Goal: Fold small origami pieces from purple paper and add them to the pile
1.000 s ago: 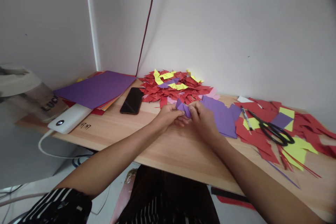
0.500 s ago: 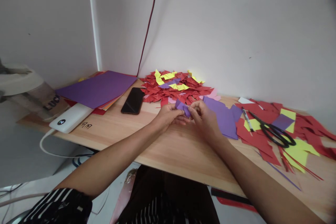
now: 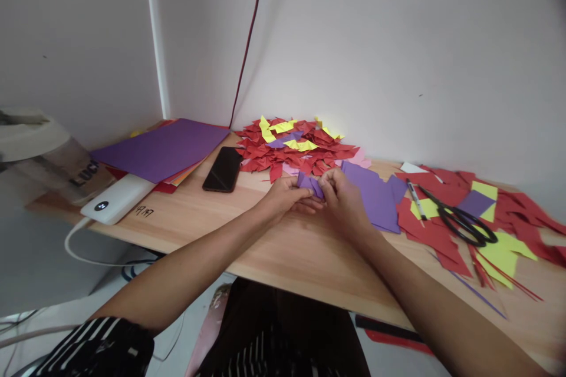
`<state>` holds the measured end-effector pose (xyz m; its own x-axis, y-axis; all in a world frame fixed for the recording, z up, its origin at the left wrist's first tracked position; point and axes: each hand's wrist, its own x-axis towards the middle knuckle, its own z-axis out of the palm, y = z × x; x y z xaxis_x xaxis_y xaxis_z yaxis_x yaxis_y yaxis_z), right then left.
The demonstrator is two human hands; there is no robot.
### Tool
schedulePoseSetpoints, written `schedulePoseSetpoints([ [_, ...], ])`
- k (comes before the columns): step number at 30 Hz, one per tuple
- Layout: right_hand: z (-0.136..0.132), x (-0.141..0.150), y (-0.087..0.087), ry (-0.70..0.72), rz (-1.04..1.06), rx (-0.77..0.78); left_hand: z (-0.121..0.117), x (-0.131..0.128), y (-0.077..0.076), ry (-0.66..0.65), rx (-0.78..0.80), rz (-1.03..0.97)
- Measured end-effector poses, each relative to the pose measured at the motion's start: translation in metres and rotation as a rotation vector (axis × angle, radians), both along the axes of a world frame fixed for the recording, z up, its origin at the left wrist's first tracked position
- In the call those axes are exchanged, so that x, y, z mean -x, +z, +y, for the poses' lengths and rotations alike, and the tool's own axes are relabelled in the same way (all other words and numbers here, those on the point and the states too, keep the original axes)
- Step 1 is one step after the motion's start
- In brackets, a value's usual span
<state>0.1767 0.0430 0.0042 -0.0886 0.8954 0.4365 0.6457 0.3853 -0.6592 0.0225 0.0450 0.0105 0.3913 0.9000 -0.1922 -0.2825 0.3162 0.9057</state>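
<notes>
A small folded piece of purple paper is held between both hands, just above the wooden table. My left hand pinches its left side, thumb on top and fingers beneath. The fingertips of my right hand grip its right end. Part of the paper is hidden by the fingers. Beyond the hands lies a heap of folded red paper pieces, with a few yellow and purple ones on top. A stack of cut purple paper lies beside my right hand.
Black-handled scissors and a marker rest on red and yellow paper scraps at the right. To the left are a phone, large purple sheets, a corded white power bank and a clear container.
The purple paper has turned slightly and lies flatter between my fingers. Both hands keep nearly the same place, still gripping it.
</notes>
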Motion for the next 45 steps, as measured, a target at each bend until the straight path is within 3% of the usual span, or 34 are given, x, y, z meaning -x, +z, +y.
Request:
schedulePoseSetpoints([
  [6,0.000,0.000,0.001,0.020,-0.008,0.017,0.005,-0.001,-0.002,0.053,-0.104,0.152],
  [16,-0.001,0.001,-0.001,0.077,0.084,0.149,0.010,0.002,-0.013,0.131,-0.369,0.220],
  [20,0.001,0.002,-0.008,0.203,0.162,0.254,0.009,0.002,-0.013,0.186,-0.394,0.206],
  [23,0.001,0.006,-0.009,0.229,0.190,0.276,0.009,0.002,-0.014,0.179,-0.391,0.169],
  [28,-0.001,0.007,-0.005,0.112,0.126,0.260,0.008,0.000,-0.013,0.138,-0.265,0.123],
  [32,0.000,0.002,-0.003,0.098,0.040,0.228,0.007,-0.001,-0.012,0.112,-0.203,0.098],
  [36,0.001,-0.001,-0.004,0.080,-0.010,0.205,0.009,-0.001,-0.014,0.044,-0.224,0.175],
  [40,0.001,-0.002,-0.003,0.148,0.046,0.241,0.010,0.001,-0.013,0.026,-0.295,0.220],
  [45,0.000,-0.001,-0.002,0.216,0.059,0.256,0.009,0.004,-0.010,0.124,-0.226,0.152],
])
